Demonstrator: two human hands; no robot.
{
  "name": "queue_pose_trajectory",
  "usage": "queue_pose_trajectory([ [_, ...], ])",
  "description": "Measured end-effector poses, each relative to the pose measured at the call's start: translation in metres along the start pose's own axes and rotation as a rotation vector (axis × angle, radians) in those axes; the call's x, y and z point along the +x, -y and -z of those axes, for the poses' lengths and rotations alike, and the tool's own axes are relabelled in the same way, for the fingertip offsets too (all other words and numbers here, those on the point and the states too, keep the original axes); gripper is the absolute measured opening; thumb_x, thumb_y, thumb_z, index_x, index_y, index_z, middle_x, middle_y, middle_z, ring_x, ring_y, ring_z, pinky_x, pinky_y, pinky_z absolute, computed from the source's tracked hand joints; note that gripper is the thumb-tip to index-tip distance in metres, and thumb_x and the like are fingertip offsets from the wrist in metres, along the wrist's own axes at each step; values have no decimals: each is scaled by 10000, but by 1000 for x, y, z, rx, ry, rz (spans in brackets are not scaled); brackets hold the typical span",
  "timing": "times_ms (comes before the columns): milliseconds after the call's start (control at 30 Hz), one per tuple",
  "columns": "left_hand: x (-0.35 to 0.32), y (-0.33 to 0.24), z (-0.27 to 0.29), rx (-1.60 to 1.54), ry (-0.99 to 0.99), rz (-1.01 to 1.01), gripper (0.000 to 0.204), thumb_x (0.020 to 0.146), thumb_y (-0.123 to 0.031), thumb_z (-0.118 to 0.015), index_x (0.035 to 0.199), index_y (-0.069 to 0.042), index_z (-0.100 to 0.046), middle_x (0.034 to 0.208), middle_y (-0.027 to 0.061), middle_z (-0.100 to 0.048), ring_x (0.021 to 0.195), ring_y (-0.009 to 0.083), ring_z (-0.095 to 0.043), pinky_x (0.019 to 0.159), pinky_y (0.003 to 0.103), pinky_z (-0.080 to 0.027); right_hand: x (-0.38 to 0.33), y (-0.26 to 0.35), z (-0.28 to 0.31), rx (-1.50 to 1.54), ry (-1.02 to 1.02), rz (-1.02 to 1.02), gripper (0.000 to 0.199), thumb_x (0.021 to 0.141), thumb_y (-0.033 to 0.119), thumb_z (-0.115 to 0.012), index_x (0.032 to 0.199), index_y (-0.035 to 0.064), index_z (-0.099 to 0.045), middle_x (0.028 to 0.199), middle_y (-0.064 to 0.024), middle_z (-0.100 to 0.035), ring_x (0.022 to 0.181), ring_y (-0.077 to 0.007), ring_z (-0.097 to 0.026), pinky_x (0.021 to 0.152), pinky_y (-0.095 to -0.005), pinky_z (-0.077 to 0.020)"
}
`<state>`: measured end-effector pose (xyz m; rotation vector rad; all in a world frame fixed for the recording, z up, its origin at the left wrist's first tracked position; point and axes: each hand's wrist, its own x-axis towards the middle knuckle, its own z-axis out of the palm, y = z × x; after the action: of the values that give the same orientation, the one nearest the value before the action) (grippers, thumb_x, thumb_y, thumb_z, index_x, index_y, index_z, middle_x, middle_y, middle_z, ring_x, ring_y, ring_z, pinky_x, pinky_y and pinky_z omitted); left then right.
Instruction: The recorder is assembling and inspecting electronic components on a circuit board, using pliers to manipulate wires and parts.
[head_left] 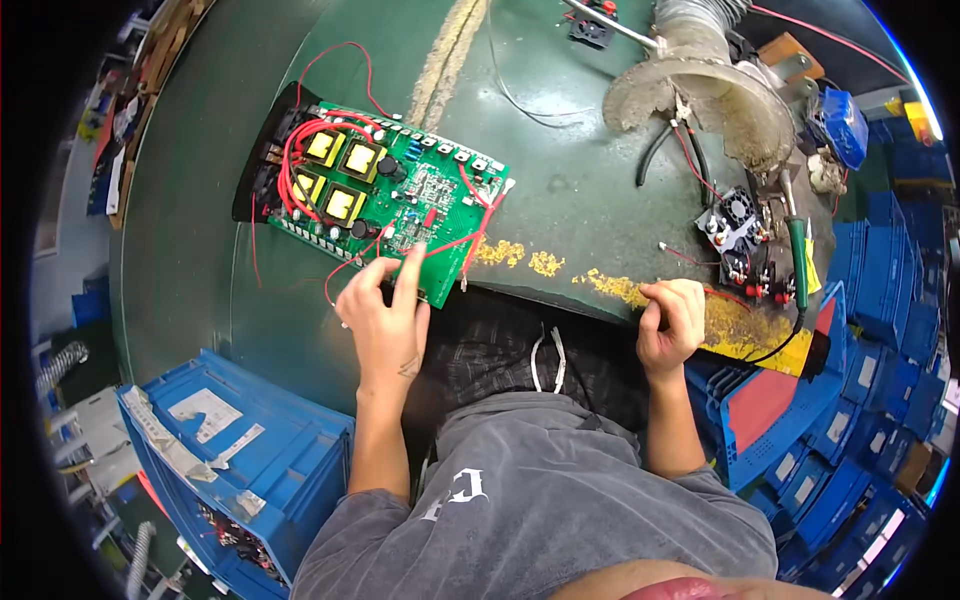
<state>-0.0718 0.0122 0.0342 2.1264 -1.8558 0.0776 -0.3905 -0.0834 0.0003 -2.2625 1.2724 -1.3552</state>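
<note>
Green circuit board (462, 212) lies on the worn green bench (570, 190), to the left of centre and set askew, its near corner reaching the front edge; yellow-wound transformers (361, 160), looped red wires (290, 160) and a black end panel (262, 170) take up its far left part. The left forearm rises from the lower edge almost straight, elbow low beside the body, and the left hand (382, 325) is at the board's near side, back of the hand upward. Its fingers are parted: the index finger stretches furthest over the board toward a thin red lead (452, 245), the next finger bends beside it, and the thumb sits lower on the right, close to the board's edge. Whether the index fingertip presses on the board or touches the lead cannot be told. The right forearm stands nearly upright, bent at the elbow, with the right hand (672, 325) at the bench's front edge, beside a chipped yellow strip (612, 287). Its fingers curl loosely inward with the thumb near them; what, if anything, lies between them is hidden. Further right are a small fan assembly (738, 212) and a green-handled soldering iron (798, 260), both apart from that hand.
</note>
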Motion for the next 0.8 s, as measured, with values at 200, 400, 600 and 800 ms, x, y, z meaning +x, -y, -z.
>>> queue_pose_trajectory([
  [200,4,22,4,-26,-96,-153,702,638,-193,-878,1317,-204,-701,1158,56,-569,1051,275,-555,904,426,-440,-2,2,-3,26,6,-20,181,769,-85,-621,908,-13,-713,842,-143,-662,803,-300,-623,761,-374,-506],
  [400,24,10,-2,-46,-101,-186,753,634,-322,-885,1349,-225,-670,1210,55,-555,1128,276,-536,985,454,-394,-4,1,2,-23,-5,8,215,733,-87,-632,915,-8,-714,843,-139,-654,791,-312,-626,750,-391,-508],
  [600,39,-3,10,-29,45,-73,895,586,-322,-915,1421,-263,-598,1313,66,-482,1234,293,-466,1023,466,-360,-6,1,0,-3,9,4,190,760,-80,-625,915,-14,-714,856,-143,-656,822,-308,-636,777,-388,-515],
  [800,39,4,4,-31,-64,-97,863,549,-398,-888,1368,-272,-646,1289,55,-501,1209,277,-477,998,458,-360,-6,1,-2,-4,12,3,181,780,-85,-610,915,-22,-713,867,-146,-665,836,-303,-639,787,-378,-517],
])
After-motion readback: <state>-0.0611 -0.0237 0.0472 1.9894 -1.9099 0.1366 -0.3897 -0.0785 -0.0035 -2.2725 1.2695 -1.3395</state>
